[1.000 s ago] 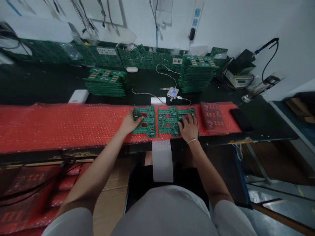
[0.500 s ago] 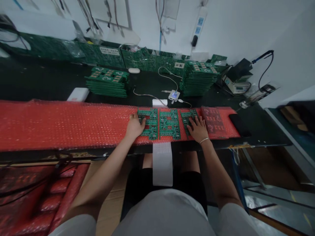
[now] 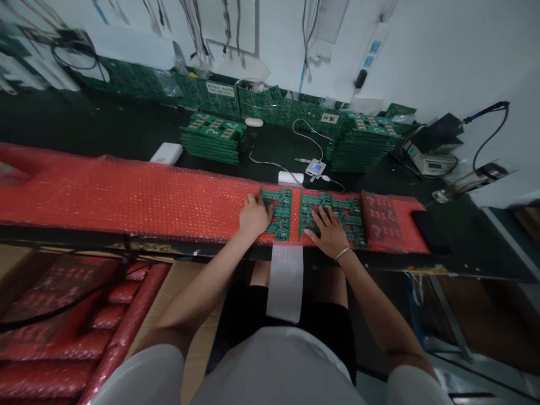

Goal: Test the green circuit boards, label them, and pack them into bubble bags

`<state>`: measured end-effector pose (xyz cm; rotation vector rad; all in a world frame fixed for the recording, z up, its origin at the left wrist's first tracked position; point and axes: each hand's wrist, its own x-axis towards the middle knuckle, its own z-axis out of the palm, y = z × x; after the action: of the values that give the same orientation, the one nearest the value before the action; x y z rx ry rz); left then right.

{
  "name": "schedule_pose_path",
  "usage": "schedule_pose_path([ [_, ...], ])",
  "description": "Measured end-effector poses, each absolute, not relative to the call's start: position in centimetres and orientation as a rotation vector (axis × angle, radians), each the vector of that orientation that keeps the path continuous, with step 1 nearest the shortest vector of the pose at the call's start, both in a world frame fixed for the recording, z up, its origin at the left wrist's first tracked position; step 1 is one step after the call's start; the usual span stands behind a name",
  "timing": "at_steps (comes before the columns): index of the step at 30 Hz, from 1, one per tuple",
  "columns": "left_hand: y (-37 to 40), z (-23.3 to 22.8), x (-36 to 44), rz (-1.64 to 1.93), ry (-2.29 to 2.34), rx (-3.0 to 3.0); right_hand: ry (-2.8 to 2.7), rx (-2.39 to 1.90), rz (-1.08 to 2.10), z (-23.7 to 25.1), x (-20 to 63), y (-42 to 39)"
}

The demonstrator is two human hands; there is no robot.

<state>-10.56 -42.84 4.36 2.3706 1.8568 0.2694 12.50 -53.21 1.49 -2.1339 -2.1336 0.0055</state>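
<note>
A row of green circuit boards lies on a long strip of red bubble wrap [image 3: 177, 194]. My left hand [image 3: 254, 218] rests at the left edge of the leftmost circuit board [image 3: 282, 215], its fingers bent and its thumb apart, covering that edge. With fingers spread, my right hand [image 3: 331, 233] lies flat over the middle circuit board [image 3: 310, 201] and hides part of it. Close against that one on the right is another circuit board [image 3: 356, 222]. At the strip's right end, the wrap is folded over a bundle [image 3: 382, 222] with board patterns showing through.
Behind the strip stand a left board stack [image 3: 213, 140] and a right board stack [image 3: 360, 143]. Between them lies a small white device [image 3: 315, 167] with cables. A black phone [image 3: 430, 230] and a scale [image 3: 434, 163] are at right. Red wrapped packs [image 3: 105, 318] sit below left.
My right hand has moved left from the rightmost board onto the middle one. The two right boards now sit close together. The view has shifted, so the bench appears farther right.
</note>
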Motion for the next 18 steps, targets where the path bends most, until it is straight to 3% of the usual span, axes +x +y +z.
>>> schedule_pose_path([
  [11, -43.1, 4.4, -9.7, 0.255, 1.897, 2.381, -2.176, -2.097, 0.087, 2.2, 10.6, -52.2],
  [18, -42.9, 4.2, -9.4, 0.266, 1.878, 2.374, -1.715, -2.450, -0.099, 1.3, 14.8, -53.8],
])
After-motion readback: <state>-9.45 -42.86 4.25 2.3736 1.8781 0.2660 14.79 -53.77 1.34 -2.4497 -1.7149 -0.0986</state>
